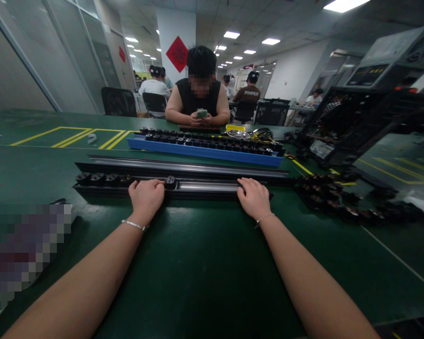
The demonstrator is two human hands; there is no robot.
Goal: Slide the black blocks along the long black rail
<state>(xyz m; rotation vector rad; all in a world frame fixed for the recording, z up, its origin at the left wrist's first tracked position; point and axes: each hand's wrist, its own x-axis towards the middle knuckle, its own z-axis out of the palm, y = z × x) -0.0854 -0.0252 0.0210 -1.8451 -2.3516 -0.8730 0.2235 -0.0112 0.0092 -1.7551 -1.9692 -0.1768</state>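
Note:
A long black rail (205,187) with a silver channel lies across the green table (198,263) in front of me. My left hand (146,197) is curled on the rail's near edge, its fingers next to a small black part (170,181) seated in the channel. Several more black parts (102,179) sit in the rail to the left. My right hand (255,197) rests on the rail further right, fingers bent over its edge. A second rail (183,165) lies just behind.
A blue tray (205,151) lined with black parts stands further back. A pile of loose black parts (335,197) lies at the right. Across the table a person (198,94) holds a phone. A black machine (360,117) stands at the right.

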